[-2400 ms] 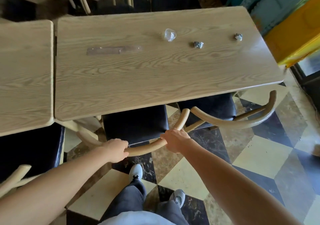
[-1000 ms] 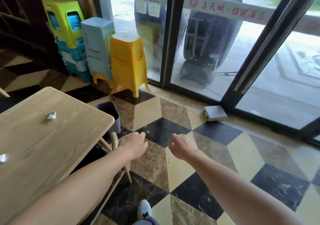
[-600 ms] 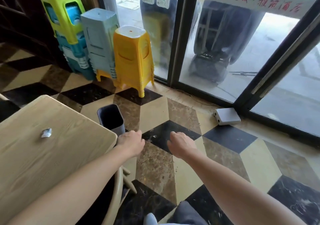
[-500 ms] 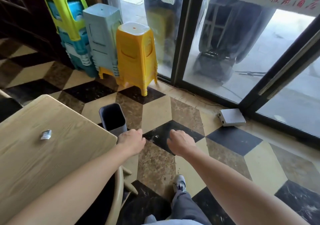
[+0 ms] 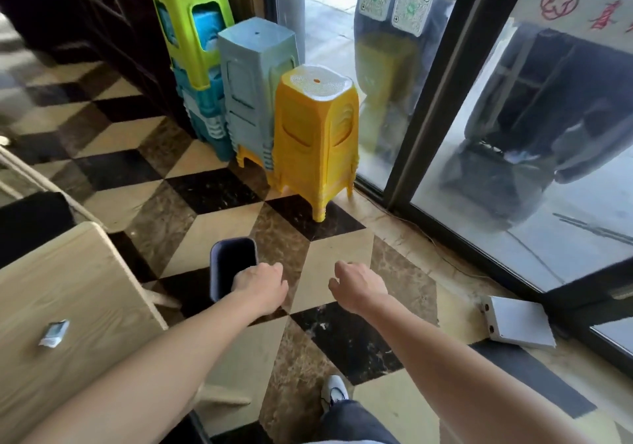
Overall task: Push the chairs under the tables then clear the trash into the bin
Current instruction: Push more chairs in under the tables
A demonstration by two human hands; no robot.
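Note:
A small dark bin (image 5: 228, 258) stands on the checkered floor just past the corner of the light wooden table (image 5: 85, 289). A crumpled silver wrapper (image 5: 54, 332) lies on the table near its right edge. My left hand (image 5: 262, 284) hangs over the bin's near right corner, fingers loosely curled and holding nothing; whether it touches the rim I cannot tell. My right hand (image 5: 358, 286) floats beside it over the floor, also with nothing in it. Pale chair legs (image 5: 161, 298) stick out from under the table.
Stacks of plastic stools, yellow (image 5: 315, 135), grey-blue (image 5: 255, 84) and green (image 5: 188, 22), stand against the glass doors (image 5: 445, 101). A grey metal box (image 5: 517, 320) lies on the floor at the right. A black-seated chair (image 5: 30, 217) sits beyond the table.
I let go of the chair back, turned right from the table and walked toward the bin. The bin now lies directly under my left hand, and the stools are closer.

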